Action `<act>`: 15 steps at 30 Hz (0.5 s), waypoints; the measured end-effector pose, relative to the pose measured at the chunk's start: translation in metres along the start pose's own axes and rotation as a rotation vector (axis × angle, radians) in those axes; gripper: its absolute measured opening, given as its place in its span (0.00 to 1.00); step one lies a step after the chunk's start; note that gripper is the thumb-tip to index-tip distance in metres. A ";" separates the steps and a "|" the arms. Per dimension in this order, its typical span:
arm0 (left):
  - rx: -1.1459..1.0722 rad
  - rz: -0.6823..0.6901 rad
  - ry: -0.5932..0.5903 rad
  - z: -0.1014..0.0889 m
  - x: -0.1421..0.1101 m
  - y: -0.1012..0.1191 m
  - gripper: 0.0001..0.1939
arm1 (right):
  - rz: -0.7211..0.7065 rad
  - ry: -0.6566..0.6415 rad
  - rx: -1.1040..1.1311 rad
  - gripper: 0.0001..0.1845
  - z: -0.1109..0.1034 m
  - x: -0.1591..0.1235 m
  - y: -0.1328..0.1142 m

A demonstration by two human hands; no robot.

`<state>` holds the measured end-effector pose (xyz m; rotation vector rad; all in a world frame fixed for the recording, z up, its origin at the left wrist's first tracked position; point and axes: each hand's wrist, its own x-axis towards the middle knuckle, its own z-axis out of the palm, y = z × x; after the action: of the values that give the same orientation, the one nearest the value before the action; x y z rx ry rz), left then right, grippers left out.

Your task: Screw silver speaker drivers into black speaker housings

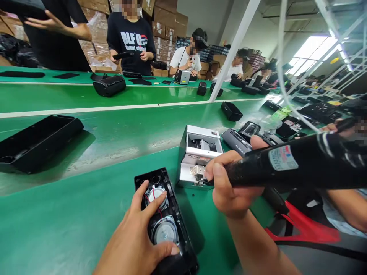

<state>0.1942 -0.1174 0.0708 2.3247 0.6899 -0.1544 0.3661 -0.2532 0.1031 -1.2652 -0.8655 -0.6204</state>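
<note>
My left hand [140, 225] lies across a black speaker housing [180, 225], holding it on the green bench, with thumb and fingers spread over its inner side. Inside the housing sit two round speaker drivers [165, 231] with red and black wires. My right hand [232, 187] is wrapped around a black electric screwdriver [255, 166] bearing a white label. The screwdriver's tip is at the front of a white screw feeder [200, 152], by its metal outlet; whether a screw is on the bit is too small to tell.
An empty black housing [40, 143] lies at left on the conveyor [137, 131]. Finished-looking speakers [237, 141] lie behind the feeder. A white post [232, 53] rises beyond. Several co-workers [132, 42] work across the line. A red strap-like piece [309, 225] is at right.
</note>
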 end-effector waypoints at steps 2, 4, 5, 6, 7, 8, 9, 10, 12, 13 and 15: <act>0.005 0.002 -0.028 -0.004 -0.002 0.001 0.51 | 0.101 0.004 0.019 0.36 0.003 -0.001 -0.007; 0.003 0.005 -0.066 -0.007 -0.004 0.000 0.55 | 0.308 -0.043 0.105 0.33 0.003 -0.001 -0.019; 0.000 0.004 -0.085 -0.008 -0.004 -0.001 0.57 | 0.408 -0.072 0.167 0.33 0.002 0.000 -0.027; -0.003 0.002 -0.102 -0.008 -0.004 -0.002 0.58 | 0.476 -0.088 0.232 0.33 0.000 -0.001 -0.035; -0.008 0.002 -0.111 -0.008 -0.004 -0.004 0.59 | 0.499 -0.086 0.291 0.33 -0.001 -0.002 -0.043; -0.012 0.004 -0.114 -0.007 -0.004 -0.005 0.59 | 0.484 -0.060 0.339 0.32 -0.001 -0.004 -0.050; -0.016 0.005 -0.115 -0.006 -0.003 -0.006 0.58 | 0.447 -0.027 0.376 0.30 0.001 -0.007 -0.056; -0.018 0.005 -0.112 -0.006 -0.003 -0.007 0.58 | 0.409 -0.001 0.404 0.28 0.003 -0.010 -0.061; -0.013 0.004 -0.104 -0.005 -0.002 -0.007 0.57 | 0.364 0.018 0.433 0.26 0.011 -0.019 -0.065; -0.010 0.006 -0.104 -0.004 -0.002 -0.007 0.57 | 0.359 0.011 0.438 0.28 0.015 -0.023 -0.064; -0.006 0.015 -0.107 -0.003 -0.001 -0.007 0.58 | 0.375 -0.022 0.446 0.33 0.023 -0.032 -0.058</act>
<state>0.1893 -0.1115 0.0694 2.2967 0.6185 -0.2670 0.2968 -0.2446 0.1098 -0.9891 -0.7088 -0.1029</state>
